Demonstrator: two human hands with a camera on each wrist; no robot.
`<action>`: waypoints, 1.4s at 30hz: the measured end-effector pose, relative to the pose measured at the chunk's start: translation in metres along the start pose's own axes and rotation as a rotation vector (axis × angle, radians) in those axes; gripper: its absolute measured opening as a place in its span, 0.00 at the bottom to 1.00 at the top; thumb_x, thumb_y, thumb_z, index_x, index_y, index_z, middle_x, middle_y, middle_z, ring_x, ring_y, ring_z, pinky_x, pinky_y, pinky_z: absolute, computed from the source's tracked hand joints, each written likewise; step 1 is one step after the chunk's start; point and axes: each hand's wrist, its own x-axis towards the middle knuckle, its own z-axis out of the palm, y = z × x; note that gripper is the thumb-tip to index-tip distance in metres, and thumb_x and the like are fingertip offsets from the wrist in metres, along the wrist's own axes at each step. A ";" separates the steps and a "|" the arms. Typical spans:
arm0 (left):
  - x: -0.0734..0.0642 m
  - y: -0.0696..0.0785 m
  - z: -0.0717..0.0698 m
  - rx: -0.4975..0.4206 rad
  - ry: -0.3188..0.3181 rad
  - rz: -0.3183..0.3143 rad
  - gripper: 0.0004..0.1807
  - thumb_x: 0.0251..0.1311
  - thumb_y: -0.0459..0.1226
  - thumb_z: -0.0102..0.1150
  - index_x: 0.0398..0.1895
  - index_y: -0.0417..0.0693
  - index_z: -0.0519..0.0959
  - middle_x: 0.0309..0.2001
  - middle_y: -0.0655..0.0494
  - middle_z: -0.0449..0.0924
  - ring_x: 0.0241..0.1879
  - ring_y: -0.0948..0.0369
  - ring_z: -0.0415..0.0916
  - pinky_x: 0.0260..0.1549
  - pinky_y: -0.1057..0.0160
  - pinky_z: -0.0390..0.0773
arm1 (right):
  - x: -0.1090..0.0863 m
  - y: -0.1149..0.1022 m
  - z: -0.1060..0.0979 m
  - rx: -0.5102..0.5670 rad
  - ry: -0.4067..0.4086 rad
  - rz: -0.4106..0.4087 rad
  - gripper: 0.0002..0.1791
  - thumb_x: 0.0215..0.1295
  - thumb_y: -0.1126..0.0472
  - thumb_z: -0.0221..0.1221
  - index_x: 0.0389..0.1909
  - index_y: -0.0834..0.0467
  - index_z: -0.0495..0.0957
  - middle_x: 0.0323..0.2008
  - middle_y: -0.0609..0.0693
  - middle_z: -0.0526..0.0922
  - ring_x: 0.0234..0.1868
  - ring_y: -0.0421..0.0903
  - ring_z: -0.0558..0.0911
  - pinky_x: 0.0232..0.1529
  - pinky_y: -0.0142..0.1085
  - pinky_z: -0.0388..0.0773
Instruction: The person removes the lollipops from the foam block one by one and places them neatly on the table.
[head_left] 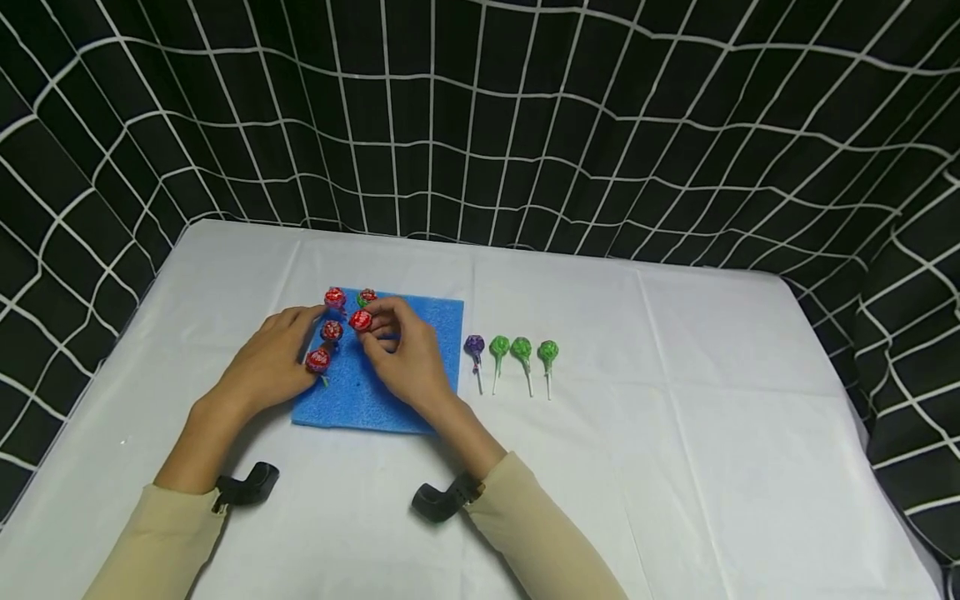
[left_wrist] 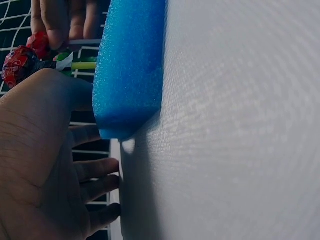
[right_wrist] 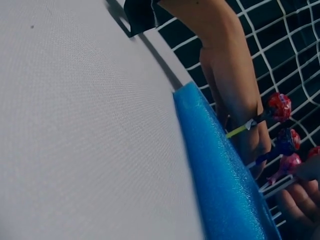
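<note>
My right hand pinches a red-wrapped lollipop over a blue foam block. In the right wrist view, a white stick runs from beside those fingers toward the foam. My left hand lies along the block's left side, fingers extended, thumb side by the foam. Standing in the foam along its left side are a red lollipop on a yellow-green stick, a dark red one and a red-pink one. A red and green lollipop stands at the back, beyond my right fingers.
Right of the foam, a purple lollipop and three green lollipops lie in a row on the white tablecloth. A black curtain with a white net surrounds the table's back and sides. Each wrist wears a black camera mount.
</note>
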 end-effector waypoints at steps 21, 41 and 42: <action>-0.002 0.001 0.001 -0.009 -0.004 -0.013 0.47 0.56 0.33 0.60 0.83 0.41 0.59 0.79 0.33 0.61 0.79 0.34 0.56 0.77 0.28 0.59 | -0.009 -0.006 -0.019 0.075 0.070 0.001 0.19 0.68 0.72 0.64 0.59 0.65 0.79 0.44 0.63 0.88 0.45 0.55 0.90 0.45 0.33 0.90; -0.002 0.002 0.000 -0.014 0.000 -0.005 0.47 0.56 0.33 0.59 0.82 0.40 0.59 0.79 0.33 0.61 0.79 0.33 0.56 0.77 0.28 0.58 | -0.038 -0.001 -0.082 -0.027 0.107 0.046 0.17 0.66 0.72 0.66 0.56 0.61 0.81 0.45 0.58 0.90 0.42 0.50 0.89 0.40 0.31 0.87; -0.003 0.001 0.000 -0.015 -0.002 -0.006 0.46 0.56 0.33 0.59 0.82 0.40 0.59 0.79 0.33 0.61 0.79 0.33 0.56 0.77 0.28 0.58 | -0.039 0.001 -0.085 -0.024 0.115 0.052 0.17 0.66 0.72 0.66 0.55 0.61 0.81 0.45 0.58 0.90 0.42 0.50 0.89 0.39 0.29 0.87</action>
